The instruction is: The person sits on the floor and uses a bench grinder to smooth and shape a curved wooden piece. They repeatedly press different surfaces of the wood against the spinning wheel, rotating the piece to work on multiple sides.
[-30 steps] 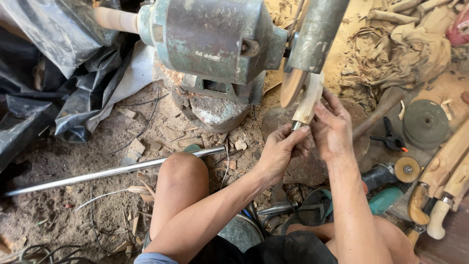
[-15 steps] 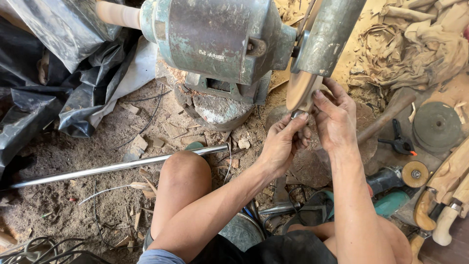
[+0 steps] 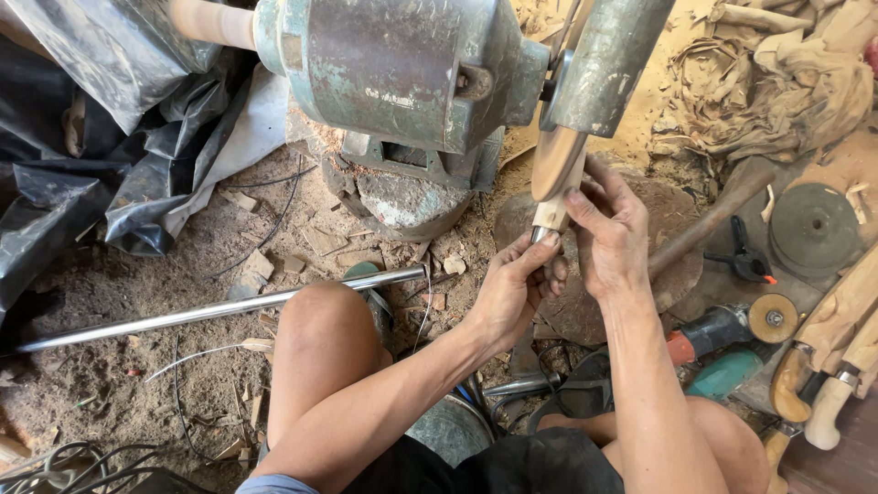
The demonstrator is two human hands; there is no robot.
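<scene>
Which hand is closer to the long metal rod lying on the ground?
Left. The left hand grips the wooden handle just right of the metal rod tip; the right hand is farther right.

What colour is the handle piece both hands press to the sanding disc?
Pale, unfinished wood handle, light tan with a metal collar at its lower end; the head view shows it.

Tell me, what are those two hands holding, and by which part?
A pale wooden handle: the left hand pinches its lower metal-collared end, the right hand steadies its side against the sanding disc.
</scene>
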